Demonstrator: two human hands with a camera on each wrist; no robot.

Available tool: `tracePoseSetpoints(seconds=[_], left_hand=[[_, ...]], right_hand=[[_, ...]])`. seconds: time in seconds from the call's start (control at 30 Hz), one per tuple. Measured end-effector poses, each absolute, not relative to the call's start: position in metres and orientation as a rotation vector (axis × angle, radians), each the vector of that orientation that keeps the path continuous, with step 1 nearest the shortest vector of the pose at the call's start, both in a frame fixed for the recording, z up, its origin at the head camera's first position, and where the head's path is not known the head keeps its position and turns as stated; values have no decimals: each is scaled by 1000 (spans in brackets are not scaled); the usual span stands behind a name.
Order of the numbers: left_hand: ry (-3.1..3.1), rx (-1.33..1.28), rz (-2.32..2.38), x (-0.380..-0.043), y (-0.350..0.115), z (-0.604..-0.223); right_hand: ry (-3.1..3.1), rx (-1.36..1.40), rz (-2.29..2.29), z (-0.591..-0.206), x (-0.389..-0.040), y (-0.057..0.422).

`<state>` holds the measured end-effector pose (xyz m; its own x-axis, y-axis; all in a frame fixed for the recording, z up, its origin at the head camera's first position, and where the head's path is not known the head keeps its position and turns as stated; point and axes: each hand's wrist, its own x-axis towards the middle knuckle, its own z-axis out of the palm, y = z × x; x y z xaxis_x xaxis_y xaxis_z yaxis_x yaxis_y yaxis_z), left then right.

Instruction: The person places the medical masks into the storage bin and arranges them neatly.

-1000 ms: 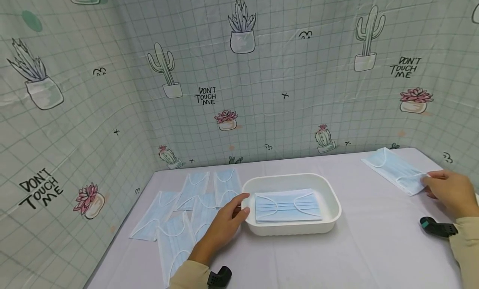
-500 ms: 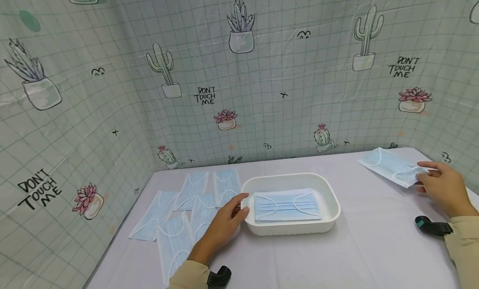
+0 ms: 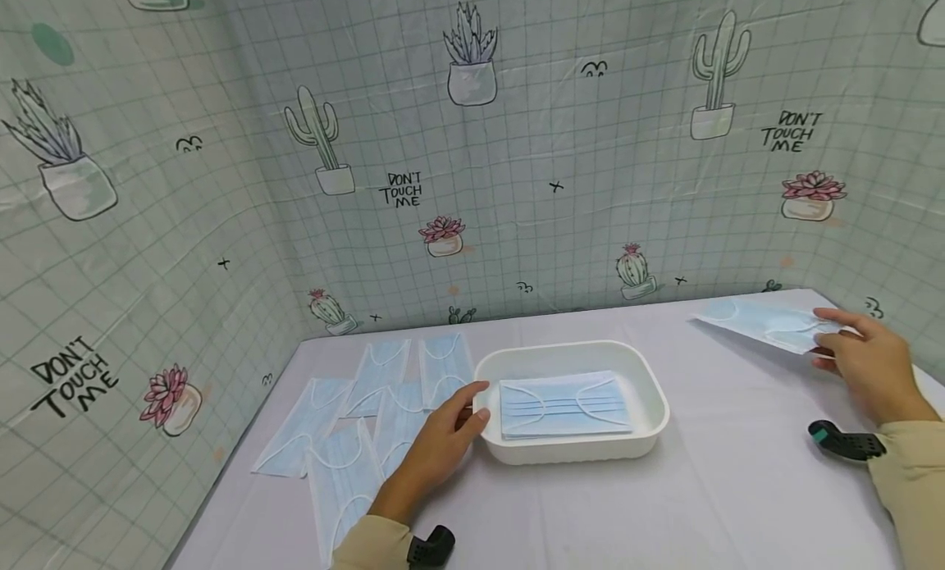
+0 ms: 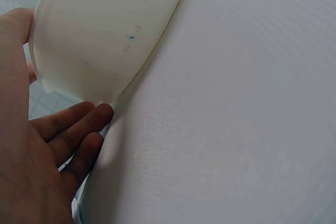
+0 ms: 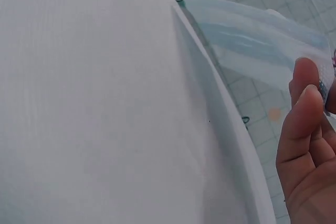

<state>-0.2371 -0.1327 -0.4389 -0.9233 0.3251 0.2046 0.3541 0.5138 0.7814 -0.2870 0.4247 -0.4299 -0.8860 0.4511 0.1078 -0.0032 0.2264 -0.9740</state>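
A white plastic tray (image 3: 576,450) stands mid-table with a stack of blue face masks (image 3: 564,406) lying flat in it. My left hand (image 3: 437,447) grips the tray's left end. In the left wrist view, the thumb is at the tray's rim and the fingertips touch the bottom of its outer wall (image 4: 105,30). At the far right, my right hand (image 3: 871,365) pinches one end of a single face mask (image 3: 760,322), held tilted with its ear loops showing. Seen from the right wrist, that mask (image 5: 252,40) stretches away from the thumb and fingertips.
Left of the tray, several loose face masks (image 3: 343,463) lie spread and partly overlapping on the white tablecloth (image 3: 591,521). A cactus-print curtain (image 3: 517,184) rises behind the table and along both sides. Each wrist wears a black camera (image 3: 431,547).
My right hand has lifted the mask off the tablecloth and carried it slightly up and leftward, tilting it. My left hand and the tray stay in place.
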Motion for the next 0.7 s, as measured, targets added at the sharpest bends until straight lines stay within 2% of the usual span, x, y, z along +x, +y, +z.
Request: tracePoseSetpoints(seconds=[0.7], left_hand=[[-2697,-600,-1428,-235,-132,-438]], right_hand=[[-1755,-186,2273,-405,-284,397]])
